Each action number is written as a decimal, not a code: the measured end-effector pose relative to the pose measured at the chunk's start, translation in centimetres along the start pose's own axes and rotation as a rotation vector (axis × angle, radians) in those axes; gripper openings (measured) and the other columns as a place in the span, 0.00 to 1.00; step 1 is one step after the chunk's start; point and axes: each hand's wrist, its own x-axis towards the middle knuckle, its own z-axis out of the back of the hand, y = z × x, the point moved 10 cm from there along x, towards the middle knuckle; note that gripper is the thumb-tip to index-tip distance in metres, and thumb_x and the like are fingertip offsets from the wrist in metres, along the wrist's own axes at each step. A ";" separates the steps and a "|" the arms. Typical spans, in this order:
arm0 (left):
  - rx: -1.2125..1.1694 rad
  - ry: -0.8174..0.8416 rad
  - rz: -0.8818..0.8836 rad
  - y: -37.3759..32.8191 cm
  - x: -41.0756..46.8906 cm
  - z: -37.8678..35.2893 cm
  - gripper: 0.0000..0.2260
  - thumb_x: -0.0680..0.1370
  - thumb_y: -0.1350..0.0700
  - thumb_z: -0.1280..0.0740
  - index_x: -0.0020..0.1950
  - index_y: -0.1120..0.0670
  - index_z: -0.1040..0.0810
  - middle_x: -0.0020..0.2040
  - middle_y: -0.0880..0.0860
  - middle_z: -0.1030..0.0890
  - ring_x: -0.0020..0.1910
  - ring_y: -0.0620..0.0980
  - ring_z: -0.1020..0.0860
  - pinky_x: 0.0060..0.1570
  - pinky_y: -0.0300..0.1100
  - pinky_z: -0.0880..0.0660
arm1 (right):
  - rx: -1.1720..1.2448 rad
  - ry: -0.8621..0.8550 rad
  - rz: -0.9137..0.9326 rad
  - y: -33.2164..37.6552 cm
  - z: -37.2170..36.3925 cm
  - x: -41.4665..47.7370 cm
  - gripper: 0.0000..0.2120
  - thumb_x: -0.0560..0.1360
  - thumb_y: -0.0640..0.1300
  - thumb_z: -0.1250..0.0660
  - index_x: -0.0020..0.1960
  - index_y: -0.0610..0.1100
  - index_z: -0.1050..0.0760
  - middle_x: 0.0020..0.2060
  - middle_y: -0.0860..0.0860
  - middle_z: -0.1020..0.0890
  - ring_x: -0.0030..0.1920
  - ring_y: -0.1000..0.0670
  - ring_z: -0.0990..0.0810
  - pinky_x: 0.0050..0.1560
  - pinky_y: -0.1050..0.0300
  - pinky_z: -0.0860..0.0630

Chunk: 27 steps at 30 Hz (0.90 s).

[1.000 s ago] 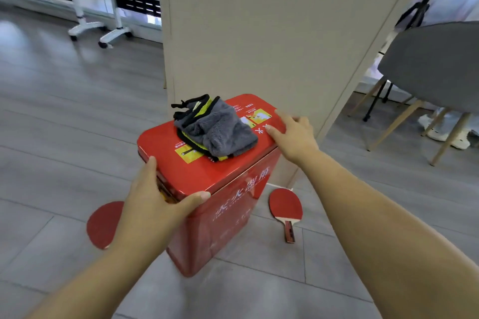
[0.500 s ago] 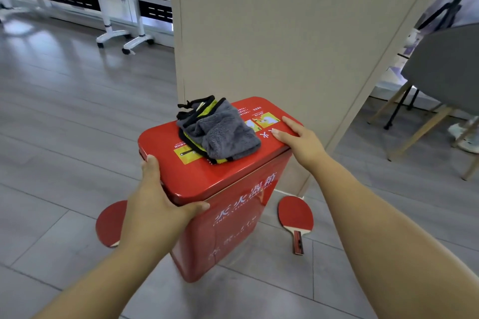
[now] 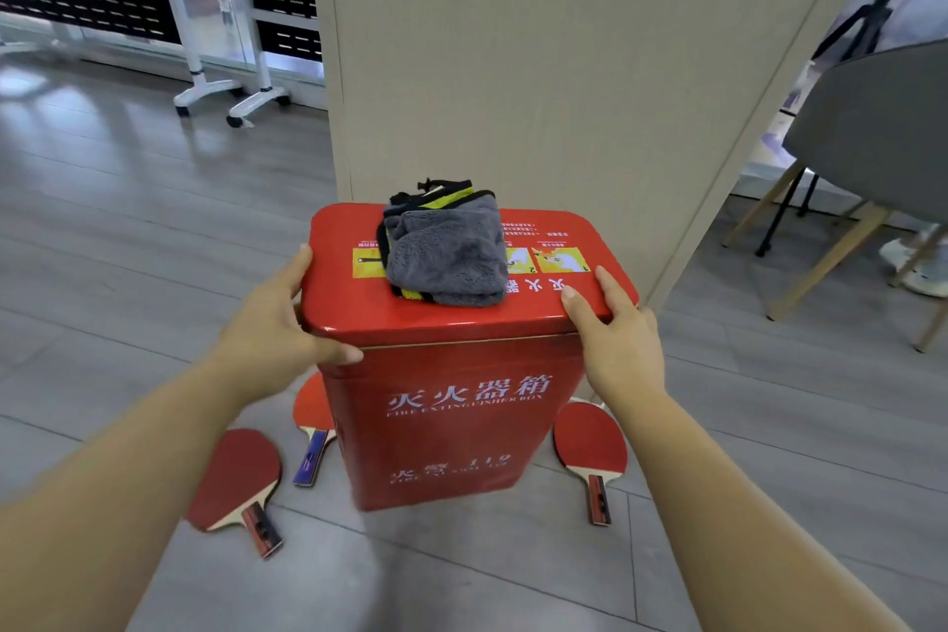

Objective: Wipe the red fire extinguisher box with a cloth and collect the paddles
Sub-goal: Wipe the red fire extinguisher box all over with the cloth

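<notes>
Grey floor (image 3: 128,246) carries everything. Beige pillar (image 3: 538,67) stands right behind the box; grey chair (image 3: 882,118) well off to the right, not in the way.

Red box (image 3: 451,405) is upright on the floor, front face w/ lettering toward the person, lid on.

3 paddles on the floor round its base:
- left paddle (image 3: 236,477) lies off the box's front-left corner, handle pointing back at the person.
- mid paddle (image 3: 310,418) lies at the box's left side, blade partly hidden behind it, dark handle pointing forward.
- right paddle (image 3: 590,447) lies just beside the front-right corner, handle toward the person.

Cloth (image 3: 446,257), grey w/ yellow-black trim, sits bunched on the lid, mid-width and reaching from near the front edge to the back edge; long axis approx front-to-back.

Left hand (image 3: 267,323) clasps the lid's front-left corner, thumb on the front face, fingers up the left edge. Right hand (image 3: 615,334) wraps the front-right corner, fingers bent over onto the lid.

Key relation: the cloth lies btw both hands, inward and a bit back from each. The right fingertips look nearer. Nothing stands btw either hand and the cloth.

Prob next: free one hand and take the cloth; wiping not begun, paddles untouched.
</notes>
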 end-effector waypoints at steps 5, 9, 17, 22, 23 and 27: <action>0.031 0.176 -0.014 0.2 5.4 -0.3 0.58 0.54 0.65 0.23 0.78 0.51 0.50 0.73 0.50 0.35 0.61 0.49 0.25 0.52 0.43 0.27 | -0.021 -0.061 -0.039 0.0 -0.1 -0.4 0.30 0.74 0.67 0.41 0.73 0.61 0.41 0.65 0.47 0.37 0.62 0.44 0.28 0.64 0.50 0.33; 0.001 0.264 -0.031 0.3 9.3 -0.7 0.62 0.48 0.58 0.20 0.77 0.49 0.48 0.73 0.47 0.36 0.64 0.49 0.26 0.62 0.52 0.28 | -0.052 -0.092 -0.076 -0.1 -0.5 0.9 0.31 0.73 0.69 0.44 0.73 0.62 0.42 0.65 0.46 0.37 0.61 0.43 0.28 0.64 0.47 0.31; -0.109 0.390 -0.076 1.0 11.3 -1.1 0.67 0.42 0.46 0.17 0.77 0.46 0.45 0.70 0.44 0.30 0.65 0.45 0.27 0.62 0.49 0.28 | -0.112 -0.158 -0.090 0.0 -0.6 1.3 0.30 0.72 0.70 0.45 0.72 0.63 0.41 0.57 0.50 0.36 0.53 0.46 0.26 0.54 0.51 0.28; -0.101 0.381 -0.096 0.3 10.7 -1.5 0.56 0.53 0.54 0.20 0.76 0.45 0.45 0.67 0.43 0.27 0.61 0.46 0.24 0.58 0.49 0.25 | -0.075 -0.100 -0.108 0.6 0.4 2.7 0.30 0.68 0.66 0.33 0.68 0.59 0.33 0.59 0.48 0.30 0.49 0.50 0.26 0.55 0.52 0.29; -0.099 0.353 -0.097 0.2 10.6 -1.4 0.52 0.57 0.58 0.20 0.76 0.45 0.43 0.64 0.42 0.26 0.58 0.45 0.23 0.57 0.48 0.25 | -0.056 -0.079 -0.107 0.7 0.3 3.1 0.30 0.67 0.65 0.31 0.67 0.59 0.32 0.61 0.48 0.29 0.50 0.50 0.26 0.56 0.52 0.28; -0.185 0.090 -0.109 1.5 9.4 -0.1 0.37 0.63 0.67 0.23 0.67 0.44 0.29 0.52 0.40 0.19 0.52 0.39 0.20 0.54 0.43 0.24 | 0.092 0.048 -0.107 0.7 -0.7 3.3 0.31 0.71 0.60 0.32 0.72 0.59 0.38 0.67 0.51 0.30 0.56 0.50 0.26 0.53 0.56 0.28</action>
